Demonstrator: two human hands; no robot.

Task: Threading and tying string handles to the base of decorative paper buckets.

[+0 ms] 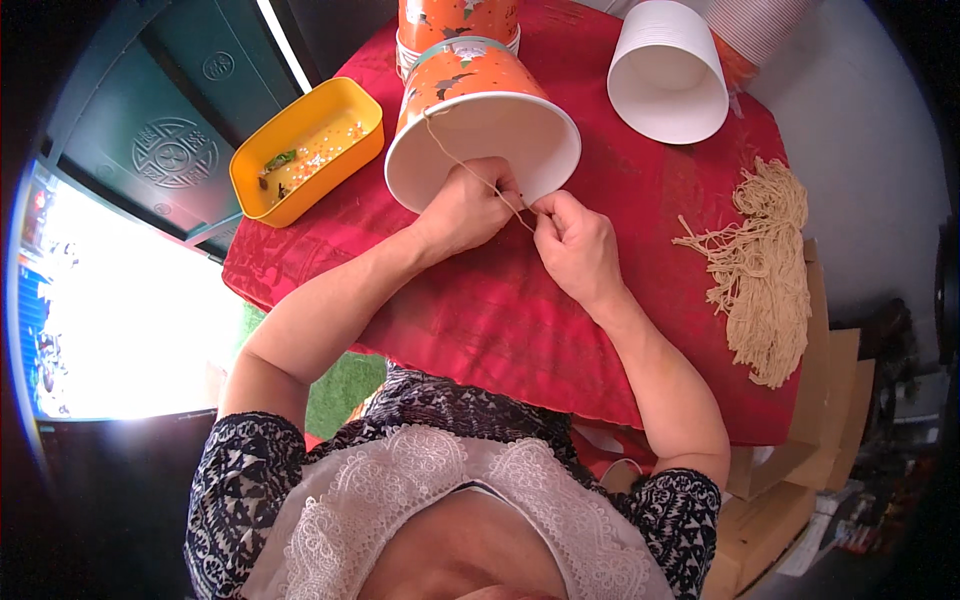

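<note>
An orange paper bucket (470, 75) with a white inside lies tilted on the table, its mouth toward me. From the left part of its rim a thin beige string (445, 148) runs across the opening to my hands. My left hand (465, 208) is closed at the near rim, its fingertips pinched on the string. Just right of it, my right hand (578, 242) pinches the same string near the rim's lower right edge. The fingertips of both hands nearly meet, and they partly hide the string between them.
A yellow plastic tray (310, 185) with small colourful bits stands at the left. More orange buckets (450, 18) are stacked behind. White buckets (665, 125) lie at the back right, above a bundle of beige strings (770, 290). Cardboard boxes (765, 530) stand beside the red-covered table (500, 320).
</note>
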